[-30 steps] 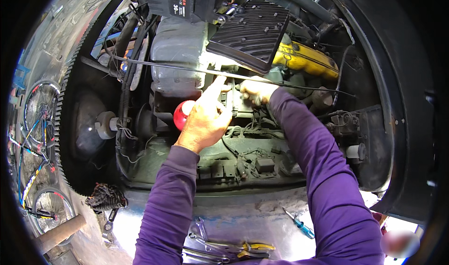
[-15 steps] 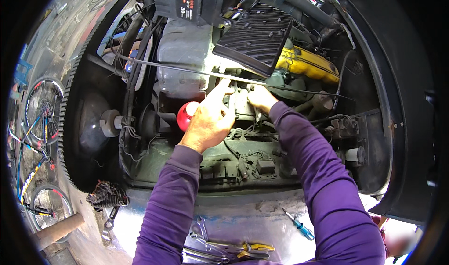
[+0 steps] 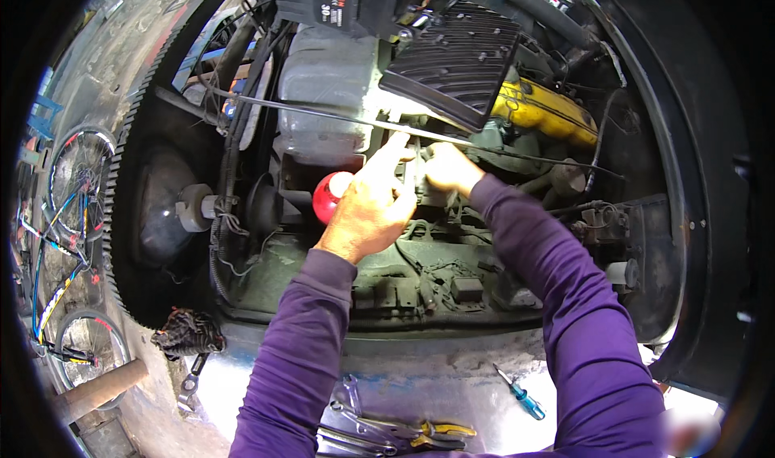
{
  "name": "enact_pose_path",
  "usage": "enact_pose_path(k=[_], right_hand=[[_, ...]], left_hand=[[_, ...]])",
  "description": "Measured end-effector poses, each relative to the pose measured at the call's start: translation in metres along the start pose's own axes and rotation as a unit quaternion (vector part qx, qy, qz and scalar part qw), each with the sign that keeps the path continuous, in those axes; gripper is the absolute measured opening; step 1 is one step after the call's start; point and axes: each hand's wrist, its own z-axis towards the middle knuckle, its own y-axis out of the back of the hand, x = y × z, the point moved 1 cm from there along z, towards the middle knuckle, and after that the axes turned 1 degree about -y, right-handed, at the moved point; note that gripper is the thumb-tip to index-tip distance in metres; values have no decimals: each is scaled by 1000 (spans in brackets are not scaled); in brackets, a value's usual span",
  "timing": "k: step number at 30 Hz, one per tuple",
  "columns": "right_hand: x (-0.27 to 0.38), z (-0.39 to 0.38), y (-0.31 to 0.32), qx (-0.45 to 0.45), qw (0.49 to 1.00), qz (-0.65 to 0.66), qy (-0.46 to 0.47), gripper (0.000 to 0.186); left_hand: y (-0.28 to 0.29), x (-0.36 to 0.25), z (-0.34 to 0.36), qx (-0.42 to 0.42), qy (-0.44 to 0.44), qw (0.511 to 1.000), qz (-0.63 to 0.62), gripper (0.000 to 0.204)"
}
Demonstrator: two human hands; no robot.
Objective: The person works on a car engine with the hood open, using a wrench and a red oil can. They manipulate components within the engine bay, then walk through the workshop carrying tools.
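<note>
Both curled, left hand (image 3: pixel 373 203) and right hand (image 3: pixel 449 170) seemingly grip an engine part (image 3: pixel 416 185).

- Bare concrete floor (image 3: pixel 121 30) on the far left, stained and sunlit — daylight falls hard across it.
- A bicycle (image 3: pixel 60 216) lies at the left edge, wheels and coloured frame showing.
- Near left, a wooden post (image 3: pixel 101 387) lies on the ground — a dark rag (image 3: pixel 187 333) just beside it.

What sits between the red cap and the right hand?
In the head view, the left hand lies between the red cap and the right hand.
</note>
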Motion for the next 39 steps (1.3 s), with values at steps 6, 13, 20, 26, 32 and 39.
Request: enact_pose_path(k=[6,13,20,26,32,39], right_hand=[[21,-28,-62,-160,974,53,-152,51],[-7,-12,4,55,892,395,-214,8],[-28,16,46,186,784,509,-301,19],[-7,5,11,62,943,276,-174,17],[24,-31,-59,-170,977,10,-128,50],[-12,-7,-2,68,971,167,-158,26]], left_hand=[[3,-8,0,14,80,996,-29,75],[-1,1,-1,26,83,994,-59,78],[0,0,-1,30,102,991,-85,79],[1,-1,0,15,75,996,-52,77],[1,-3,-1,19,59,998,-24,77],[-2,3,-3,15,40,998,-45,76]])
